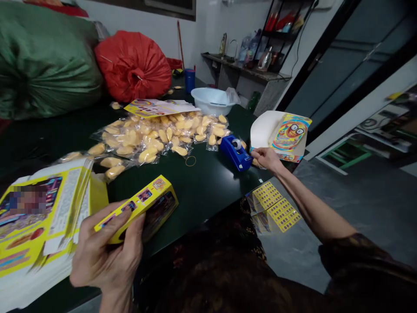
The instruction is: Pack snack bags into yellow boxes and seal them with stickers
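My left hand (109,248) is closed around a small yellow printed carton (138,206), holding it tilted above the table's near edge. My right hand (267,159) pinches its fingers together right beside the front end of a blue tape dispenser (235,153). A roll of tape sits in the dispenser; whatever is between those fingertips is too small to make out. Left of my left hand lies a stack of flattened yellow cartons (65,208). Beyond both hands is a heap of clear-wrapped, yellow oval pieces (150,139).
Printed sheets (159,108) rest on the heap, with a pale blue basin (211,100) behind. Large red (133,65) and green (45,61) sacks stand at the back left. Cartoon-printed cards (289,132) lie at the right edge; yellow sticker sheets (276,204) are below it.
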{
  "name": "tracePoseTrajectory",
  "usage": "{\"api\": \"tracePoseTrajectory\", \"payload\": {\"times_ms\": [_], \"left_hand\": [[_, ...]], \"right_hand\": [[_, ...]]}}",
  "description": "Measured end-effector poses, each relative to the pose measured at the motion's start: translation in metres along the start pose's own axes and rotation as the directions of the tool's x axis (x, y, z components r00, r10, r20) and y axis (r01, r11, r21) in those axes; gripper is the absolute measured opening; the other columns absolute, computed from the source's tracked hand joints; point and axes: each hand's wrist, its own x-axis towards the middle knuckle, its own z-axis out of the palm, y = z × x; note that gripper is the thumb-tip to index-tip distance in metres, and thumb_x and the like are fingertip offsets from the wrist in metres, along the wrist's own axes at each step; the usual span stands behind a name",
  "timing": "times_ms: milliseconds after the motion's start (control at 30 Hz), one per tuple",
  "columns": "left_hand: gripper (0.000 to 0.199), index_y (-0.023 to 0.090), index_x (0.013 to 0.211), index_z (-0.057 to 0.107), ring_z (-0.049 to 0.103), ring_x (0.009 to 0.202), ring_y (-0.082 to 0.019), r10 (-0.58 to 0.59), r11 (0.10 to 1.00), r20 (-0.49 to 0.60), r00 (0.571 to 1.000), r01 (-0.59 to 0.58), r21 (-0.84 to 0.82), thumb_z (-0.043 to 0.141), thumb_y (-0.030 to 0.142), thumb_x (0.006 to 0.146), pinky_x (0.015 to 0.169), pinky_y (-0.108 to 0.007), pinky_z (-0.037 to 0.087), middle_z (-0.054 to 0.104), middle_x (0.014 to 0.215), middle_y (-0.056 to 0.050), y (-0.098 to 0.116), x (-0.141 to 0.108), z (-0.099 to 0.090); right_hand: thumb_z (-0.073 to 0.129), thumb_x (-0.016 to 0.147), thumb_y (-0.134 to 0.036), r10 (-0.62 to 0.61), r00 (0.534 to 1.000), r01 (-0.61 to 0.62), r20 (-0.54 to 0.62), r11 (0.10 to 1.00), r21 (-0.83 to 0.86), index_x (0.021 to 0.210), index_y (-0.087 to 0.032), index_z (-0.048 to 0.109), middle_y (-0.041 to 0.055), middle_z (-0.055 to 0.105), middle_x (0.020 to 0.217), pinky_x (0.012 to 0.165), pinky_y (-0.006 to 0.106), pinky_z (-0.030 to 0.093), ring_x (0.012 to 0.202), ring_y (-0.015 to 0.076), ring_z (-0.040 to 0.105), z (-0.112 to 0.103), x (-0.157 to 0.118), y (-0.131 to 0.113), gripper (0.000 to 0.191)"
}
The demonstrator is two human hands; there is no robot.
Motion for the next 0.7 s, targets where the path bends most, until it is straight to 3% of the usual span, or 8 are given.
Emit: {"api": "tracePoseTrajectory", "payload": {"times_ms": [133,267,367,433,500,600,700], "left_hand": [[0.04,0.032,0.094,0.07,0.066,0.083,-0.027,0.04,0.998,-0.09,0.995,-0.043,-0.041,0.079,0.02,0.057,0.076,-0.048,0.052,0.071,0.096,0.001,-0.007,0.0,0.003],[0.044,0.035,0.099,0.07,0.066,0.087,-0.028,0.0,0.999,-0.05,0.999,-0.003,-0.049,0.079,0.019,0.059,0.078,-0.05,0.051,0.07,0.096,0.0,-0.01,-0.001,0.0],[0.038,0.033,0.096,0.071,0.066,0.082,-0.026,0.021,0.997,-0.081,0.996,-0.026,-0.066,0.078,0.021,0.061,0.076,-0.048,0.052,0.07,0.094,0.0,-0.009,-0.002,0.001],[0.033,0.032,0.092,0.071,0.065,0.078,-0.025,0.043,0.996,-0.102,0.994,-0.051,-0.074,0.078,0.023,0.062,0.074,-0.048,0.052,0.07,0.09,0.0,-0.005,-0.001,0.002],[0.032,0.036,0.094,0.069,0.064,0.085,-0.028,-0.018,0.998,-0.026,0.999,0.016,-0.063,0.076,0.023,0.065,0.076,-0.053,0.051,0.069,0.092,-0.001,0.0,-0.001,0.002],[0.032,0.041,0.094,0.066,0.062,0.093,-0.032,-0.105,0.994,0.048,0.993,0.107,-0.035,0.073,0.022,0.069,0.079,-0.059,0.049,0.067,0.094,-0.003,0.01,0.002,0.0],[0.027,0.041,0.09,0.066,0.062,0.093,-0.033,-0.119,0.992,0.048,0.992,0.12,-0.028,0.072,0.024,0.07,0.08,-0.062,0.049,0.065,0.093,-0.003,0.016,0.003,-0.002]], "right_hand": [[0.068,0.071,-0.023,0.138,0.982,-0.144,0.125,0.989,0.038,0.049,-0.015,0.053,-0.0071,0.033,0.034,0.037,0.021,0.018,0.034,0.0033,0.024,-0.004,0.004,-0.009,0.029],[0.072,0.067,-0.016,0.232,0.96,-0.246,0.155,0.966,0.077,0.051,-0.013,0.058,-0.0057,0.038,0.034,0.032,0.019,0.016,0.032,0.0023,0.025,-0.003,0.007,-0.017,0.022],[0.069,0.066,-0.008,0.302,0.941,-0.322,0.152,0.938,0.127,0.051,-0.013,0.057,-0.0027,0.046,0.039,0.03,0.017,0.017,0.031,0.0026,0.029,-0.002,0.009,-0.019,0.02],[0.066,0.068,-0.007,0.333,0.931,-0.357,0.149,0.915,0.186,0.052,-0.013,0.056,-0.0015,0.048,0.042,0.029,0.017,0.023,0.032,0.0039,0.034,0.001,0.009,-0.021,0.019],[0.063,0.069,-0.007,0.341,0.931,-0.364,0.128,0.893,0.267,0.056,-0.014,0.054,-0.0022,0.048,0.046,0.033,0.019,0.037,0.035,0.0057,0.041,0.003,0.004,-0.022,0.017],[0.061,0.072,-0.011,0.302,0.951,-0.302,0.066,0.864,0.403,0.064,-0.017,0.05,-0.0053,0.047,0.053,0.052,0.027,0.056,0.045,0.0065,0.049,0.008,-0.01,-0.02,0.015],[0.06,0.075,-0.016,0.243,0.97,-0.207,-0.012,0.85,0.484,0.067,-0.018,0.046,-0.0056,0.047,0.059,0.067,0.027,0.059,0.056,0.0064,0.054,0.017,-0.028,-0.009,0.017]]}}
